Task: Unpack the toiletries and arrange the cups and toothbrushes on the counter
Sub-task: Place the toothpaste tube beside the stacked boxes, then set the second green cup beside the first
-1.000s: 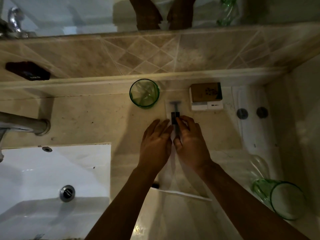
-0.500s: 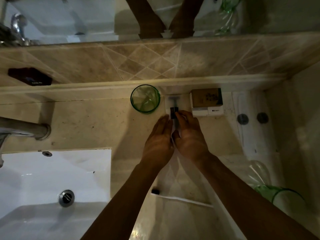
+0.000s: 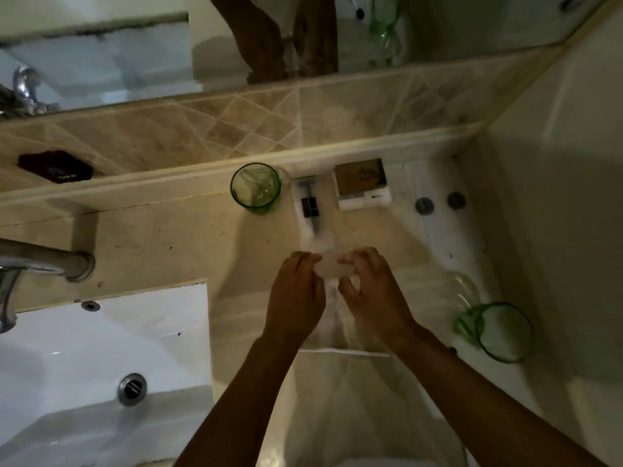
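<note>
1. The left hand and the right hand sit side by side at the middle of the counter, fingers curled toward each other.
2. Between them is a pale, blurred clear wrapper; both hands seem to pinch its near end, though the blur keeps me from being sure of the grip.
3. At 12 o'clock from the hands, the razor packet lies flat on the counter, a dark razor showing through it, its far end near the back ledge. Its near end runs into the blurred wrapper, so I cannot tell if they are one piece.
4. At 11 o'clock stands an upright green cup, just beside the razor packet and against the back ledge.
5. At 1 o'clock a small box with a brown top and white side lies just beside the packet.
6. Farther toward 2 o'clock two round metal caps sit on a white strip by the wall.
7. At 4 o'clock a second green cup lies tipped on its side, its mouth facing the viewer.
8. At 8 o'clock is the white sink, with the chrome tap at 9 o'clock.
9. At 10 o'clock on the tiled ledge rests a dark object.
</note>
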`<state>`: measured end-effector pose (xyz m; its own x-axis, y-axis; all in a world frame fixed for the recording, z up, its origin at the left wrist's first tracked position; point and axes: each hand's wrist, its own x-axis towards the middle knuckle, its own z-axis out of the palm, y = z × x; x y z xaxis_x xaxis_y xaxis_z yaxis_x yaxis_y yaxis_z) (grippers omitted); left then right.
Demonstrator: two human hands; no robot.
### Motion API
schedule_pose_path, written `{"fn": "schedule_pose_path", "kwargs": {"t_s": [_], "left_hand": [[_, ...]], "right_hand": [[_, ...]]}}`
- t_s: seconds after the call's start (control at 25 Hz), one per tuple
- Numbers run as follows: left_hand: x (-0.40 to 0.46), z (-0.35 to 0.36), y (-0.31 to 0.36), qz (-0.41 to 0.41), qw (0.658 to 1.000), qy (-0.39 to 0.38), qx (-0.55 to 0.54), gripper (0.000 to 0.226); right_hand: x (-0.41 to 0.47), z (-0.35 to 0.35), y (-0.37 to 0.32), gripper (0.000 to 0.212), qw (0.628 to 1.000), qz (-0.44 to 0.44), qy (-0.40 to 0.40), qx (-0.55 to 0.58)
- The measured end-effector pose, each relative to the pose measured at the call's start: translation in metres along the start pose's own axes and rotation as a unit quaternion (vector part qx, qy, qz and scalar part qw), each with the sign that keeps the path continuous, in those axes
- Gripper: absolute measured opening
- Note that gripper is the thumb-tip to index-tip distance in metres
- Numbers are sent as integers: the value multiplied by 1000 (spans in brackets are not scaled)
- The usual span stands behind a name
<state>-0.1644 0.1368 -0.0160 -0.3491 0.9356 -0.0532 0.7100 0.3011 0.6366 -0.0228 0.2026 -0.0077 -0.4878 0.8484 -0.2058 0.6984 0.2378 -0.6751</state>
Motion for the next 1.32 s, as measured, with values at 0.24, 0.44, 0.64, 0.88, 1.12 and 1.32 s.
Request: {"fn": "schedule_pose_path", "kwargs": {"t_s": [0.24, 0.44, 0.64, 0.88, 1.12, 1.32], "left_hand": [[-66, 34, 55, 55, 992, -70, -85, 24], [-71, 72, 111, 11, 976, -138, -169, 33], [-57, 98, 149, -73, 948, -236, -201, 65], [-55, 112, 168, -75, 937, -266, -215, 75], [-60, 110, 171, -81, 940, -225, -243, 70], [-56, 90, 162, -66, 953, -148, -255, 50]], "right_hand": [[-124, -39, 54, 13, 990, 122, 22, 63], [-190, -60, 122, 19, 921, 316, 141, 182], [-178, -74, 148, 57, 881, 321, 209, 279], [-154, -86, 149, 62, 906, 276, 193, 255], [-156, -89, 150, 68, 895, 254, 177, 320], [-152, -107, 125, 67, 898, 231, 164, 338]]}}
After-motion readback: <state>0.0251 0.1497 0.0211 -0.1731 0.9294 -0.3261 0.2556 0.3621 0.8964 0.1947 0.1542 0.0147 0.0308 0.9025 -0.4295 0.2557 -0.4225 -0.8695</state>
